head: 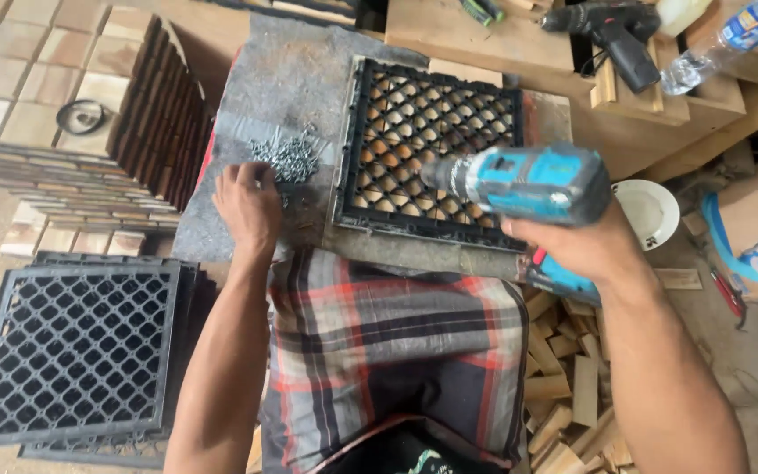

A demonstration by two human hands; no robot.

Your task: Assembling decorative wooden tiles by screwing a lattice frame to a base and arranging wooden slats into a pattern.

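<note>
My right hand (pixel 582 248) grips a teal cordless drill (pixel 528 183), held level with its nose pointing left over a black plastic lattice tile (pixel 427 145). Wooden slats show through the lattice holes. The tile lies on a grey work surface (pixel 282 79). My left hand (pixel 247 204) rests on that surface at the edge of a heap of small silver screws (pixel 287 156), fingers curled down among them. Whether it holds a screw is hidden.
A stack of black lattice tiles (pixel 81 347) sits lower left. Stacked wooden deck tiles (pixel 63 105) fill the upper left. A black drill (pixel 611 31), a water bottle (pixel 730 39), a white lid (pixel 651 211) and wood offcuts (pixel 572 386) lie to the right.
</note>
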